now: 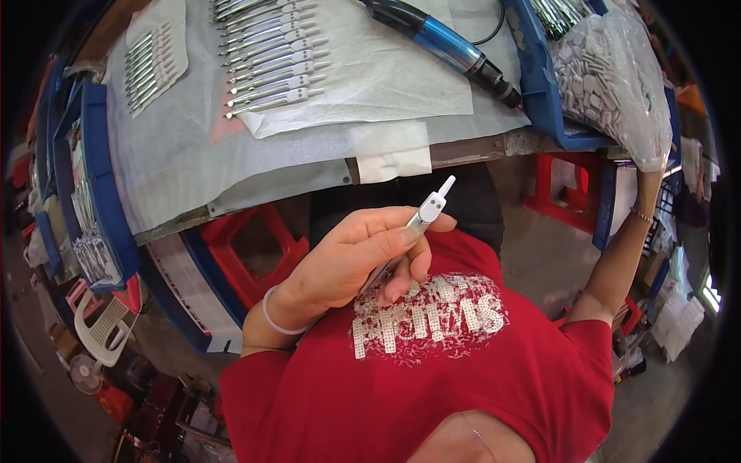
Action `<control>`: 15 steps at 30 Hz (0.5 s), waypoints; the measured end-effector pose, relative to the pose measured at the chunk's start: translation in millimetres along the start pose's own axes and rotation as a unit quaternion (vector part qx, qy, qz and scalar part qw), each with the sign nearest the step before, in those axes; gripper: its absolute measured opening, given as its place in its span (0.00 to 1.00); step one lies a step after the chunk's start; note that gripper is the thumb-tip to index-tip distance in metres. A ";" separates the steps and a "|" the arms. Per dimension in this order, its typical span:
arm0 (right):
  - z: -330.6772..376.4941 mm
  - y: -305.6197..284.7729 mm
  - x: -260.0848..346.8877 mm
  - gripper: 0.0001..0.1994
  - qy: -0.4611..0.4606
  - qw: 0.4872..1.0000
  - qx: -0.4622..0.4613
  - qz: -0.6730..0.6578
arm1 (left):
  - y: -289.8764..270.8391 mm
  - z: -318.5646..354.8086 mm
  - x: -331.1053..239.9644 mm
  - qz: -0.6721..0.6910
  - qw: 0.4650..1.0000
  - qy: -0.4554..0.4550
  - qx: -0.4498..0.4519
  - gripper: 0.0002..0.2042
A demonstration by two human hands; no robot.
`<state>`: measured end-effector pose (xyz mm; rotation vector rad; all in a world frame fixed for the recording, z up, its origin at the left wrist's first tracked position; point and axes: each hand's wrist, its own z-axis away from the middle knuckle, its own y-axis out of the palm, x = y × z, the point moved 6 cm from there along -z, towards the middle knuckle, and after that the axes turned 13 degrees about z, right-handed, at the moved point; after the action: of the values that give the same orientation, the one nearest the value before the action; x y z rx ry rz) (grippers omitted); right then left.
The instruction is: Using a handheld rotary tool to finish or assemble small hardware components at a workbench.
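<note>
Red shirt (432,386): nearest to the eye, filling the low middle, pale print across its chest.
Slim piece (432,207): held up over the shirt, short of the table (185,185) edge, slanting, white head and prong pointing up and away from the wearer, silver shaft running back under the fingers.
Likely handling: light and stiff, I'd judge; the smooth metal might slide a little, and the thin prong looks easiest to snap.
Where to hold: by the shaft, just below the white head, prong left free.
Left hand (347,255): pinched around the shaft, the lower fingers curled loosely.
Right hand (650,189): raised at the clear bag (651,143) of pale parts; its fingers are hidden, so I can't tell their spread or whether they hold anything.
White cloth (401,92): rows of similar pieces (278,69) on it, a blue-and-black power tool (448,46) beside them.
</note>
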<state>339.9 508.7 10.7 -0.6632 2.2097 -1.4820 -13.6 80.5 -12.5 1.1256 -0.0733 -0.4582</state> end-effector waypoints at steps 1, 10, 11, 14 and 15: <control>-3.5 3.7 -3.6 0.24 0.009 1.000 0.010 -0.023 | -0.1 0.5 0.5 0.000 1.000 0.003 -0.002 0.17; -16.5 13.6 -32.1 0.26 0.101 0.968 0.100 -0.206 | -6.6 5.6 -0.1 0.028 0.999 0.021 -0.020 0.17; -17.1 13.5 -33.8 0.27 0.111 0.962 0.109 -0.224 | -7.7 5.6 -0.1 0.040 0.999 0.020 -0.017 0.17; -17.1 5.9 -27.3 0.28 0.136 0.940 0.139 -0.280 | -11.3 6.4 -1.3 0.058 0.998 0.021 -0.014 0.17; -25.6 -8.3 -19.5 0.28 0.071 0.965 0.115 -0.223 | -12.9 6.3 -1.7 0.061 0.998 0.020 -0.015 0.17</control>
<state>342.6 536.4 28.8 -1.0515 2.0246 -2.0271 -21.0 71.4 -20.8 1.0943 -0.1003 -0.3270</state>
